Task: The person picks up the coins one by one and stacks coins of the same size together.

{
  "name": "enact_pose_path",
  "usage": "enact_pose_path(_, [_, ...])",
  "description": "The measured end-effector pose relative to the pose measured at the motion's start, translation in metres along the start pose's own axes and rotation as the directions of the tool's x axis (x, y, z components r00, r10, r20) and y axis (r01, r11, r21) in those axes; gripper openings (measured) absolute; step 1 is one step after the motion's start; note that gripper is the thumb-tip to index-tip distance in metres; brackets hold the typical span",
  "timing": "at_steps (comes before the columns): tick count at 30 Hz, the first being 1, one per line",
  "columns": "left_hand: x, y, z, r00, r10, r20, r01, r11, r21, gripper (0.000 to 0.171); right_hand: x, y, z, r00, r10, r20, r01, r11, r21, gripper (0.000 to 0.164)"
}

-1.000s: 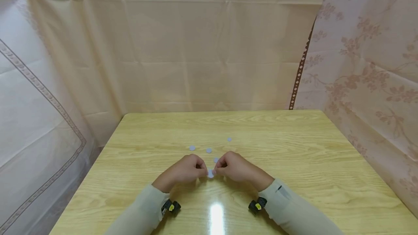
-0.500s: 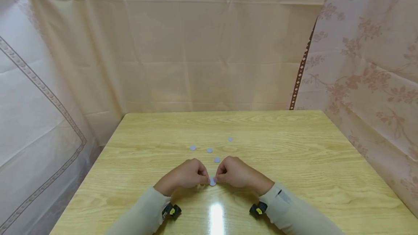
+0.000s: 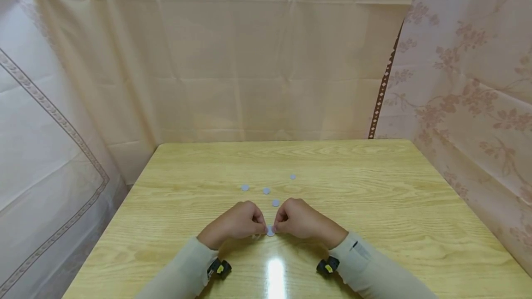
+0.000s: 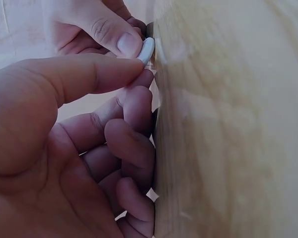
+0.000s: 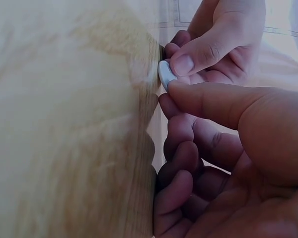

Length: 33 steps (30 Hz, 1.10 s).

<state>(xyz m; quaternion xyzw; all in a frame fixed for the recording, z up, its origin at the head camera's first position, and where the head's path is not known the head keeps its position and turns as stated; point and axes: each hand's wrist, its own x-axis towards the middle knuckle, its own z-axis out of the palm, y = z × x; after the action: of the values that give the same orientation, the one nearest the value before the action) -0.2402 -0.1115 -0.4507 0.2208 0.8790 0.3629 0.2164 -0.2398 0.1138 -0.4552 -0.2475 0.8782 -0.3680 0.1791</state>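
Observation:
A small, pale, flat round disc (image 3: 270, 231) is pinched from both sides, right over the wooden table (image 3: 353, 179). My left hand (image 3: 240, 221) grips its left edge between thumb and index finger, and my right hand (image 3: 302, 219) has the right edge the same way. In the left wrist view the disc (image 4: 147, 50) shows nearly edge-on, thin with a rounded rim. The right wrist view has the disc (image 5: 165, 74) tilted between both thumbs, with the other fingers curled against the tabletop. Just beyond the hands lies another pale disc (image 3: 276, 203).
Farther back on the table are three more pale discs: one at the left (image 3: 245, 188), a middle one (image 3: 266, 191) and a smaller one (image 3: 293, 176). A beige curtain (image 3: 266, 68) hangs behind the table's far edge, with patterned cloth (image 3: 469, 82) on the right.
Both hands have drawn the disc a little toward the body, uncovering the disc just beyond them. Over the last half second they have stayed almost still.

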Motion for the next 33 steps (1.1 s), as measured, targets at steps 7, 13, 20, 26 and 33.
enact_pose_path(7, [-0.0001, 0.0035, 0.002, 1.0, 0.011, -0.001, -0.011, 1.0, 0.022, 0.024, 0.0008, 0.0002, -0.0008, 1.0, -0.015, 0.014, 0.015, 1.0, 0.008, 0.016])
enact_pose_path(13, [0.0002, 0.0058, 0.0041, 1.0, 0.003, 0.0, -0.003, 0.999, 0.044, 0.027, 0.0, 0.0002, 0.0004, 0.999, -0.037, 0.0, 0.037, 0.999, -0.011, 0.015])
enact_pose_path(20, [0.0002, 0.0072, 0.0046, 1.0, -0.005, -0.005, 0.005, 0.999, 0.05, 0.02, 0.0001, 0.0001, 0.0015, 0.999, -0.041, -0.016, 0.041, 0.998, -0.045, 0.016])
enact_pose_path(26, [0.0, 0.0073, 0.0049, 1.0, -0.012, -0.014, 0.013, 0.998, 0.068, 0.02, 0.0003, -0.0015, 0.0022, 0.999, -0.04, -0.018, 0.039, 0.998, -0.052, 0.016])
enact_pose_path(33, [0.001, 0.0057, 0.0057, 1.0, -0.011, -0.025, 0.013, 0.996, 0.088, 0.019, 0.0004, -0.0004, 0.0026, 0.998, -0.067, -0.019, 0.066, 0.996, -0.051, 0.012])
